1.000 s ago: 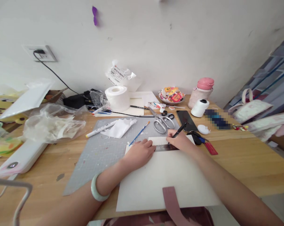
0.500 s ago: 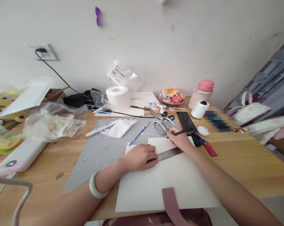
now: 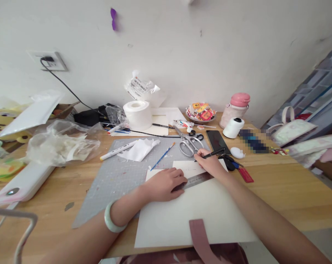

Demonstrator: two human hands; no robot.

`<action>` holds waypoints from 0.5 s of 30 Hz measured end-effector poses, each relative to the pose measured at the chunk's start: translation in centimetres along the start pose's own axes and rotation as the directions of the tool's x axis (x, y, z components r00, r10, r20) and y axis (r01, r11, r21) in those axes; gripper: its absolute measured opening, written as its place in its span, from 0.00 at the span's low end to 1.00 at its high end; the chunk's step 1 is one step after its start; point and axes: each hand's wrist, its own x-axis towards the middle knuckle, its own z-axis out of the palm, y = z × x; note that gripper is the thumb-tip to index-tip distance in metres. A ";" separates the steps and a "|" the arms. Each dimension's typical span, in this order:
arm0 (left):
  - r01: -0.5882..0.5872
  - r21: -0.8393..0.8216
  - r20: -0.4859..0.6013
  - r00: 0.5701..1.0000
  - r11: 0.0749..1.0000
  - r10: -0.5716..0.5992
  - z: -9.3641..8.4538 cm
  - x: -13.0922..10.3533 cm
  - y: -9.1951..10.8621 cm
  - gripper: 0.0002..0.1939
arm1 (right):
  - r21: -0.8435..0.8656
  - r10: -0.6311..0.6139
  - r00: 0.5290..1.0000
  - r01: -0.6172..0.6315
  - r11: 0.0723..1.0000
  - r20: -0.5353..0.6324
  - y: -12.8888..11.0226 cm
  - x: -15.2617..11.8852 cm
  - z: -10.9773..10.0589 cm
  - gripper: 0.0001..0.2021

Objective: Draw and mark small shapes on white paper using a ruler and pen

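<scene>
My right hand (image 3: 207,161) is closed around a black pen (image 3: 216,152), its tip down by the far edge of a smaller piece of white card (image 3: 186,167). Faint short marks show on that card. A steel ruler (image 3: 200,179) lies slanted across the card and the large white sheet (image 3: 193,216) beneath. With bent fingers, my left hand (image 3: 167,184) presses on the ruler's left end and covers it. Just beyond my right hand rest large scissors (image 3: 188,146). A blue paintbrush (image 3: 162,157) lies to their left on the grey cutting mat (image 3: 102,190).
A white marker (image 3: 118,150) and crumpled white paper (image 3: 140,149) lie on the mat. Farther back stand a white roll (image 3: 138,115), a candy bowl (image 3: 201,113) and a pink-lidded bottle (image 3: 234,110). A phone (image 3: 217,142), thread spool (image 3: 233,127) and keys (image 3: 233,164) are at right.
My left hand has shifted slightly right along the ruler, with its fingers a little more extended. My right hand and the pen have barely moved.
</scene>
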 end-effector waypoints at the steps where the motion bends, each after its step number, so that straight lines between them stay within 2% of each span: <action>1: -0.005 0.013 -0.003 1.000 1.000 0.005 0.1 0.0 0.0 0.12 | 0.007 -0.004 1.000 0.004 1.000 -0.001 0.0 0.0 0.0 0.11; 7: -0.023 0.185 0.025 1.000 0.983 0.019 0.6 0.1 0.2 0.11 | 0.010 -0.028 1.000 0.028 1.000 -0.009 0.0 0.0 0.0 0.11; 15: 0.104 0.221 -0.010 0.994 0.970 -0.105 0.7 0.1 -0.6 0.11 | 0.045 0.015 1.000 -0.016 0.999 0.021 -0.7 -0.3 -0.3 0.10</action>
